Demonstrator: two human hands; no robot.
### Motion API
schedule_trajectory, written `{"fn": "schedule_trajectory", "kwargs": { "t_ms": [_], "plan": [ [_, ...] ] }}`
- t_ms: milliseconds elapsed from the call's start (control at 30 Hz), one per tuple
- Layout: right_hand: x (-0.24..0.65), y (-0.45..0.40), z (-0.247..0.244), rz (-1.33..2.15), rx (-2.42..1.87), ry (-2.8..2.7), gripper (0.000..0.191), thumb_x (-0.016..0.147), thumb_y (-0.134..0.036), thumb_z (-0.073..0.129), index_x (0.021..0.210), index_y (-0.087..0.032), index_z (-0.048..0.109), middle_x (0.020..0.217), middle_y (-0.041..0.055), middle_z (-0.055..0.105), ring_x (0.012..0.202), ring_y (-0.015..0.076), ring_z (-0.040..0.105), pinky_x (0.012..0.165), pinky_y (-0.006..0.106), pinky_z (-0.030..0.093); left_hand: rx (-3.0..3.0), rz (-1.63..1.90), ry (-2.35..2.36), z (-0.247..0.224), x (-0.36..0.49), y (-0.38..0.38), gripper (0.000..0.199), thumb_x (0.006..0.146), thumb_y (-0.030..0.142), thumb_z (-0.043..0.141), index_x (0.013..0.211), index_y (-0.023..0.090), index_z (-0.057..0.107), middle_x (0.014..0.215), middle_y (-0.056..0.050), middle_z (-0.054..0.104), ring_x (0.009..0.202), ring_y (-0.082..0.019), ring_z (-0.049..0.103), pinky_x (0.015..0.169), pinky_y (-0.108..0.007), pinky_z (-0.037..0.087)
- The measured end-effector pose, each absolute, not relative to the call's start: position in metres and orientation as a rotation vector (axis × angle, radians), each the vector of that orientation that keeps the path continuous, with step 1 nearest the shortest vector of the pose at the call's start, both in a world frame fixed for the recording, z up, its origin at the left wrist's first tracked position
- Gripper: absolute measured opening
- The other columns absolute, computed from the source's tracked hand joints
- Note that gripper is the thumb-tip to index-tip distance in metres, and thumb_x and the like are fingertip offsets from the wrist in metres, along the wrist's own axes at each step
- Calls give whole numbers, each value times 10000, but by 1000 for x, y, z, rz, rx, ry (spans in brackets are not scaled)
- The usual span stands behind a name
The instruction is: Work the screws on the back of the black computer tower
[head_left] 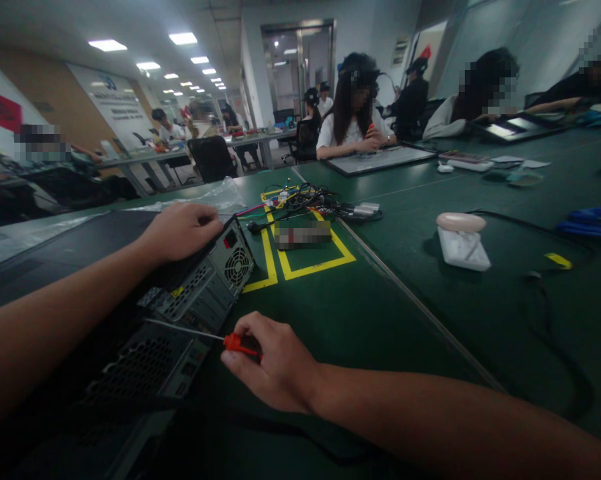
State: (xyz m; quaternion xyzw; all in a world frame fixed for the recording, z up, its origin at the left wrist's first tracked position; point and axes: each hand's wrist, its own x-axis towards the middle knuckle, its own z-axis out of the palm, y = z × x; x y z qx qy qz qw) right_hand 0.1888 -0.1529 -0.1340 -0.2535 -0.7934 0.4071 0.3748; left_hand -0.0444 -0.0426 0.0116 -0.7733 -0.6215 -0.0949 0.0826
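Observation:
A black computer case point(105, 247) lies on the green table at the left, its grey metal back panel with a round fan grille facing right. My left hand point(185, 230) rests on the top of the case near the rear edge, fingers curled in; whether anything is under them is hidden. In my right hand point(280, 363) is a screwdriver point(234, 343) with an orange-red handle. Its long thin shaft points left, and the tip shows in front of the lower part of the back panel. Contact between tip and panel cannot be made out.
Tangled cables point(313, 197) lie beyond the case, near yellow tape point(320, 270) marks and a pixelated object. A white open box point(463, 250) sits to the right, with a black cable. People work across the table.

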Motion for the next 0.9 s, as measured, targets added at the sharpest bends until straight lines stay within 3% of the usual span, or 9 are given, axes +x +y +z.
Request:
{"fn": "schedule_trajectory", "kwargs": {
  "t_ms": [633, 800, 900],
  "plan": [
    [188, -151, -134, 972, -557, -2057, 268, 1092, -424, 543, 1046, -196, 675, 941, 54, 695, 828, 186, 640, 797, 319, 540, -2327, -275, -1867, 12, -44, -44, 314, 928, 443, 426, 681, 259, 488, 689, -28, 499, 678, -217, 483, 682, -368, 297],
    [189, -153, -134, 1024, -587, -2037, 253, 1063, -448, 610, 1163, -218, 647, 1033, 59, 735, 901, 201, 690, 842, 337, 568, -2320, -270, -1869, 13, -43, -44, 320, 923, 441, 421, 664, 261, 478, 682, -29, 491, 668, -214, 474, 684, -370, 294],
    [189, -153, -134, 1046, -631, -2033, 294, 996, -450, 693, 1174, -238, 596, 1009, 37, 726, 842, 200, 679, 805, 342, 571, -2320, -279, -1873, 14, -41, -44, 314, 917, 436, 422, 655, 266, 454, 683, -33, 486, 669, -216, 473, 686, -374, 292]
  ]
}}
